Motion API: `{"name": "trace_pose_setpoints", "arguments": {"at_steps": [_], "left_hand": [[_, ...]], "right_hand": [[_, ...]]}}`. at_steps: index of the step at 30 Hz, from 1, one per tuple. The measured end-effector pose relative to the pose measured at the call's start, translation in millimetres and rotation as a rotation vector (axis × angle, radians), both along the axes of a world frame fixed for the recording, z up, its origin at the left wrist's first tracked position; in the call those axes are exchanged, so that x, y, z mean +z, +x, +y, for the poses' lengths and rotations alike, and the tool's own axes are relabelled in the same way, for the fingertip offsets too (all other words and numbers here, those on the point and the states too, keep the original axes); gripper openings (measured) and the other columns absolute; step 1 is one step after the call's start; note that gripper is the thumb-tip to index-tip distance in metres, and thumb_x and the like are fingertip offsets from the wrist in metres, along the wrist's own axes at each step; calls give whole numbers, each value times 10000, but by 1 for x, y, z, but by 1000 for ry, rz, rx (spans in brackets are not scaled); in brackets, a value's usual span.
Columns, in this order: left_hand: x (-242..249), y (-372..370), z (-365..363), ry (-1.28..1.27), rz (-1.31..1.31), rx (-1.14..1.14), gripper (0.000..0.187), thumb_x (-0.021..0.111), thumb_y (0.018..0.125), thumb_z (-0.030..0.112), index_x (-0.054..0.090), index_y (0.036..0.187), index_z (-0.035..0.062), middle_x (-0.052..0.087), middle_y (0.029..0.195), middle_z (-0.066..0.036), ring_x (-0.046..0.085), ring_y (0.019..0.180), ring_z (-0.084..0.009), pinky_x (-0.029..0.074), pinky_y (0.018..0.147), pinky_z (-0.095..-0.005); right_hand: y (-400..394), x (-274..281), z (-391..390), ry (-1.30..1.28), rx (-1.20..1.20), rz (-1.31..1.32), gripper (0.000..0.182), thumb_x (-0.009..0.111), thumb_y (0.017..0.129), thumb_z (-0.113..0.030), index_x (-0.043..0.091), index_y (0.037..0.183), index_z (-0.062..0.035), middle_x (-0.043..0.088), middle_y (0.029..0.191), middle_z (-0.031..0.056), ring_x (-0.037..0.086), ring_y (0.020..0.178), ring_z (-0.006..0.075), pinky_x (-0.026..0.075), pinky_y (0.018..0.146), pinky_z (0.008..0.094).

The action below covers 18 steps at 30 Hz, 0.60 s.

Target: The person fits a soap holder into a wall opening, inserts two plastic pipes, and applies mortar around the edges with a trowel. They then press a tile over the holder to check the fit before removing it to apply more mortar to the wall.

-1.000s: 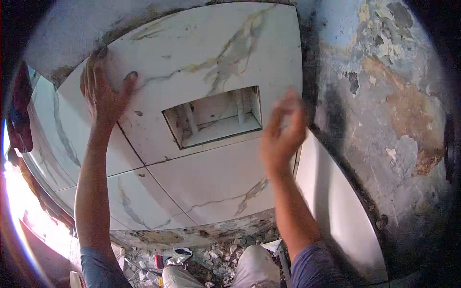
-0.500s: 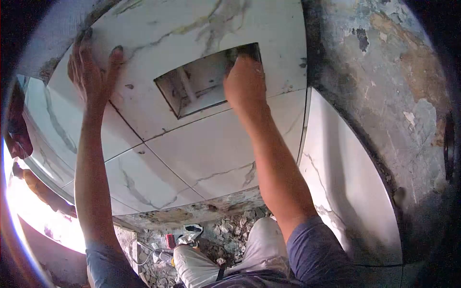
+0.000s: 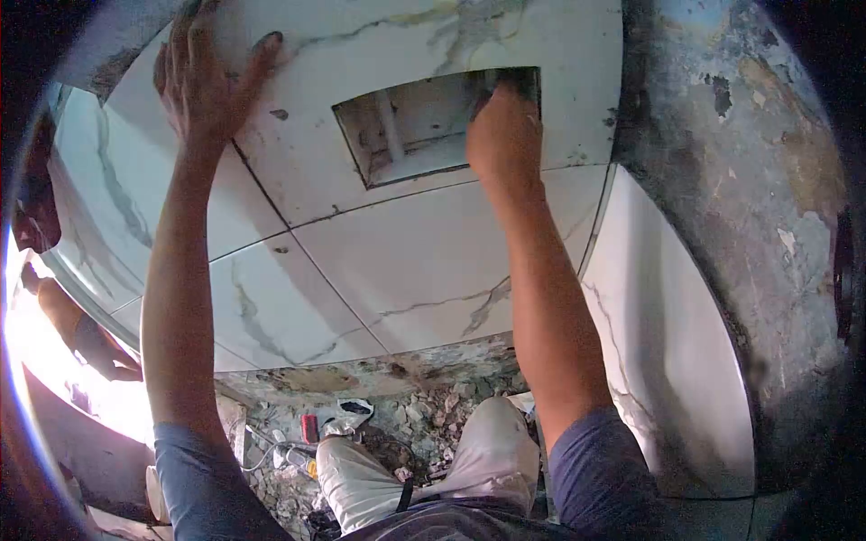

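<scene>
A large white marble-patterned tile has a rectangular cutout, and a hollow with rough inner walls shows through it. My left hand lies against the tile's upper left part, fingers and thumb spread. At the right end of the cutout is my right hand, its fingers curled closed and turned away from me, overlapping the opening's edge. I cannot tell what is in these fingers. Directly below, a row of similar tiles meets the cut tile along a thin dark joint.
To the right, a white tile panel stands by a bare, patchy grey wall. Rubble covers the floor around my knees, with a red object and a cable among it. Another person's arm shows at far left.
The tiles and both hands appear shifted to the right and slightly upward in the view. My left hand remains on the tile and my right hand at the cutout's right end.
</scene>
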State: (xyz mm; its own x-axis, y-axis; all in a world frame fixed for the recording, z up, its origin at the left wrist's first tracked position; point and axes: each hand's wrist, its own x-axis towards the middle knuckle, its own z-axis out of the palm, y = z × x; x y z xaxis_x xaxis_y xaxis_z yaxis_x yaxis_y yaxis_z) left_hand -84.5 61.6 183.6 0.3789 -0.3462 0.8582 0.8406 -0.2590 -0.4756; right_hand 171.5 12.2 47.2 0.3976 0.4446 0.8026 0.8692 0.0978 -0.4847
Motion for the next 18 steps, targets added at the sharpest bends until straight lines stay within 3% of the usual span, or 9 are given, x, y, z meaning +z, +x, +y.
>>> {"name": "trace_pose_setpoints", "arguments": {"at_steps": [2,5,18], "left_hand": [[-1,-1,0,8,-24,50,690,630,788,517,444,1302,95,476,1315,-138,444,1208,-322,305,1013,-464],[2,-6,3,2,50,4,713,604,792,548,433,1315,95,468,1327,-132,442,1213,-317,292,1023,-461],[1,-4,3,5,14,2,698,575,809,563,433,1325,115,462,1340,-128,443,1223,-306,293,1025,-457]], "right_hand": [[-1,6,-5,-120,67,103,232,565,789,-40,521,990,67,614,883,264,609,871,415,501,760,482],[0,-2,1,-38,5,7,151,522,822,-73,568,907,43,621,851,244,627,818,387,503,727,490],[-1,-3,-1,-50,-24,12,172,552,825,-98,543,918,47,611,837,258,614,813,418,489,750,498]]}}
